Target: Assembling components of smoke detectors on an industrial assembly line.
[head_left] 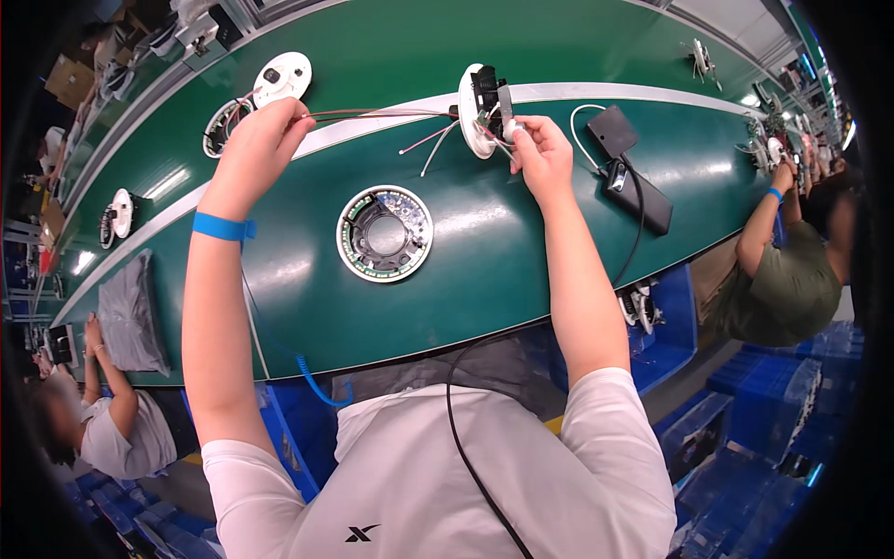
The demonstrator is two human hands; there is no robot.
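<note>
My right hand (545, 163) pinches the edge of a round white housing with black parts and a metal bracket on its back (472, 112). The housing is held on edge above the green bench. Long reddish-brown wires (382, 114) stretch leftward from it to my left hand (259, 154), whose fingers are closed on their far end. Shorter pink and white wires (426, 140) hang loose under the housing. On the bench between my forearms lies a round white ring unit with small lights and a black centre (354, 253). A blue strap (219, 226) circles my left wrist.
Beyond my left hand sit a white disc (282, 82) and a wired ring (216, 135). On the right are a black box (612, 130) and a black power bank (641, 198) with cables. A grey bag (130, 307) lies left. Co-workers sit on both sides.
</note>
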